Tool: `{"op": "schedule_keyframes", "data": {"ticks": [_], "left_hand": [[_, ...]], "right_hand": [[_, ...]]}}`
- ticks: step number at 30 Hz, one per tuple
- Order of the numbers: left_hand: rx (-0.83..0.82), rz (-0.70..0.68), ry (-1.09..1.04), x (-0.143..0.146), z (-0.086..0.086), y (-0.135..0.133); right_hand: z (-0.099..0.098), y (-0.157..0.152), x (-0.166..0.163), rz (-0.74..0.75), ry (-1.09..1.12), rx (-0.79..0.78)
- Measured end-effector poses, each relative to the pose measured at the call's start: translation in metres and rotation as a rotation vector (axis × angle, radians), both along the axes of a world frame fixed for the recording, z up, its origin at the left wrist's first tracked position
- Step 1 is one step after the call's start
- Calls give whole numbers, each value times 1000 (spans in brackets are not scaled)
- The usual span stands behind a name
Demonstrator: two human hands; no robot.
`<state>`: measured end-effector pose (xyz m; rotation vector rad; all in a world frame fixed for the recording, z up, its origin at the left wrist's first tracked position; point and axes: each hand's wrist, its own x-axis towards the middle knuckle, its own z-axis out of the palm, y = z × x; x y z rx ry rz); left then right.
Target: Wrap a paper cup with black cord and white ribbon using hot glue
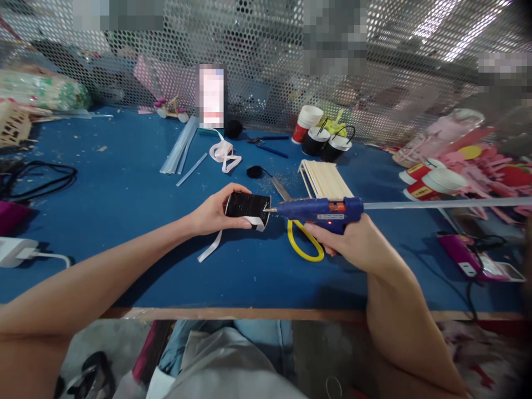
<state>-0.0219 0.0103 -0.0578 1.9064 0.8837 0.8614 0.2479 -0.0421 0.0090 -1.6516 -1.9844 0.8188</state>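
Observation:
My left hand is wrapped round a small black-covered cup, which lies on its side with its white rim facing right. A narrow white ribbon runs across the cup under my thumb, its loose end hanging to the table. My right hand grips a blue glue gun with its small orange light on. The gun's nozzle points left and meets the cup near its rim. From the gun's back end a long clear glue stick sticks out. Yellow-handled scissors lie beneath the gun.
Behind my hands are a bundle of wooden sticks, a white ribbon coil, spare glue sticks, pliers and black-wrapped cups. Stacked paper cups and a purple power strip are at right. A perforated metal screen bounds the back.

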Motion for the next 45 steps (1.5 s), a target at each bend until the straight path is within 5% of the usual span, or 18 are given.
{"op": "schedule_keyframes", "data": {"ticks": [9,39,45], "left_hand": [[58,-6,29,0,0,-2],[69,30,1,1,-6,0],[92,26,2,2,-4,-2]], "right_hand": [[0,6,2,64,-23,87],[0,6,1,95,119,-43],[-4,8,2,95,131,37]]}}
